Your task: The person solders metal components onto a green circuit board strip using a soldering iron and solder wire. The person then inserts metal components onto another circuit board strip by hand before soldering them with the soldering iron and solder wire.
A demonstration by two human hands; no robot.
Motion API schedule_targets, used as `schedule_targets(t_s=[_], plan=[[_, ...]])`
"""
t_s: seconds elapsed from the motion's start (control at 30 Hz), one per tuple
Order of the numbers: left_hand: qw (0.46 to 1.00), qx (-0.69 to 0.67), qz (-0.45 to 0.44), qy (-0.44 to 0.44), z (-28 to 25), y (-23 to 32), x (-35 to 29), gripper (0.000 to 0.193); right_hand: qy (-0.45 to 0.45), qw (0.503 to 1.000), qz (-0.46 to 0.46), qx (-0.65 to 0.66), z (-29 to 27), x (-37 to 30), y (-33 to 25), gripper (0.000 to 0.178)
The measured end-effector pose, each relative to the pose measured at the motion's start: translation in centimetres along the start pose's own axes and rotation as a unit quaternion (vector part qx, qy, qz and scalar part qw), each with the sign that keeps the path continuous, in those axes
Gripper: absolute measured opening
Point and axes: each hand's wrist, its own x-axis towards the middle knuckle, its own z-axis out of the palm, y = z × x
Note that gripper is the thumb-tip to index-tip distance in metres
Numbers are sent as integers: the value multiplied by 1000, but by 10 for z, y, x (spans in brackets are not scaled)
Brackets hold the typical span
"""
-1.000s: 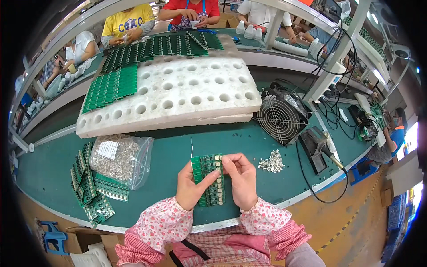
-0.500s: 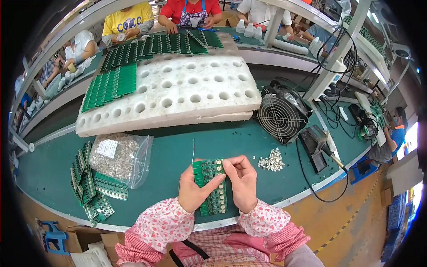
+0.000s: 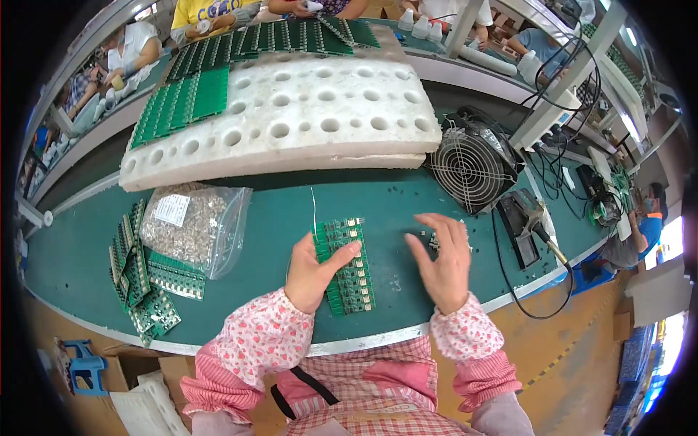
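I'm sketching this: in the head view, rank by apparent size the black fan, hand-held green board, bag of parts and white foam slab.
White foam slab
Bag of parts and black fan: too alike to rank
Green board, partly covered by the left hand

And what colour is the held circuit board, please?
The held circuit board is green, showing best in the head view.

The middle circuit board is green with a row of cream squares; the bench is a darker blue-green. The far foam block is white. Near sleeves show small red-pink motifs on white, then pink-and-white stripes; the apron is red-and-white checked. At right, the fan is black with a silver grille.
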Motion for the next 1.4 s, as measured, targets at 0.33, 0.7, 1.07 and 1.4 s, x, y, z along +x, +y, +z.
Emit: schedule_targets(t_s=[0.33,0.7,1.07,1.4], plan=[[999,24,-16,-23,-2,0,5,24,-20,980,-136,-145,-2,-11,34,15],[998,27,-46,-45,-3,1,5,23,-82,994,-62,42,-11,-10,5,12],[997,23,-47,-54,-4,4,5,26,-221,873,235,365,-8,-8,2,21],[995,84,-2,-56,-2,-3,4,27,-162,832,268,459,7,-9,-10,13]])
